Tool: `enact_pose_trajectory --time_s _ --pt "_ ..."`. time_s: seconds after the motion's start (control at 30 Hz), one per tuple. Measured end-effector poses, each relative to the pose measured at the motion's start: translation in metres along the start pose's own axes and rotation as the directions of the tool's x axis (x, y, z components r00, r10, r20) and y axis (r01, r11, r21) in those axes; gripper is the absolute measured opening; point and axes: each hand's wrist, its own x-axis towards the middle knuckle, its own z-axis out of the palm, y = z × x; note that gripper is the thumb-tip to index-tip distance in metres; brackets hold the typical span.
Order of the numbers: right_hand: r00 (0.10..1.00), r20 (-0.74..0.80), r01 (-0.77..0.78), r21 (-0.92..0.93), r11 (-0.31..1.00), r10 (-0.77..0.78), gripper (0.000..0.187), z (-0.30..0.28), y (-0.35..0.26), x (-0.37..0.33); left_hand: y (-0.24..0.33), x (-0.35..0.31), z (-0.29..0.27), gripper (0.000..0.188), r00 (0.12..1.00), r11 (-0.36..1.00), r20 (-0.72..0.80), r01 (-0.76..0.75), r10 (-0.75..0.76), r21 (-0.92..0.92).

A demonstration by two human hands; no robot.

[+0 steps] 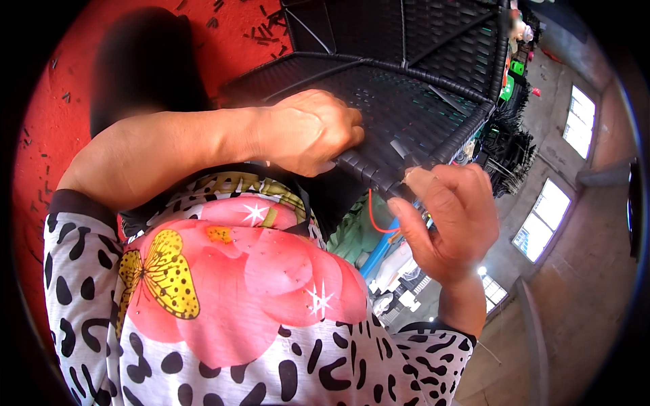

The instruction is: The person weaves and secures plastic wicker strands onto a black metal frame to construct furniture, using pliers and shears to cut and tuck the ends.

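A black woven rattan furniture piece (406, 101) leans in front of me, its panels set on a frame with strip-wrapped rails. My left hand (313, 132) is closed in a fist over the near wrapped rail (369, 169); its fingertips are hidden. At the right end of that rail, my right hand (455, 220) has its fingers curled, with the thumb low beside the rail. A short flat end of black rattan strip (399, 149) sticks up by its fingertips. One fingertip looks wrapped in beige tape.
Bits of cut black strip (267, 30) litter the red floor (230, 51). Below the rail hang a red-orange cord (374, 216) and a blue bar (379, 250). A heap of dark woven pieces (504, 152) and green items (517, 67) lie beyond, near windowed walls.
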Motion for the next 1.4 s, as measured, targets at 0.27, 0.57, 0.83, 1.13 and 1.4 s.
enact_pose_trajectory --time_s 0.27,0.57,0.83,1.13,1.4 --pt "0.973 -0.015 -0.224 0.217 0.95 0.232 0.021 -0.007 0.006 -0.001 0.003 -0.004 -0.008 0.033 0.991 0.979 -0.078 -0.12 0.109 -0.164" --pt "0.998 0.027 -0.051 0.088 0.995 0.049 0.029 -0.007 -0.004 0.009 0.006 -0.001 -0.021 0.03 0.994 0.896 -0.057 -0.108 0.092 -0.43" --pt "0.992 0.037 -0.126 0.093 0.988 0.123 0.024 0.004 -0.015 0.012 0.004 -0.001 -0.029 0.021 1.0 0.74 -0.026 -0.006 -0.016 -0.673" --pt "0.996 -0.041 -0.074 0.091 0.993 0.078 0.022 0.009 -0.013 0.005 0.002 0.001 -0.031 0.017 0.998 0.755 0.004 0.048 -0.061 -0.654" --pt "0.95 0.027 -0.302 0.333 0.893 0.311 0.025 0.005 -0.014 0.004 0.004 0.004 -0.032 0.019 0.999 0.752 -0.004 0.024 -0.036 -0.659"
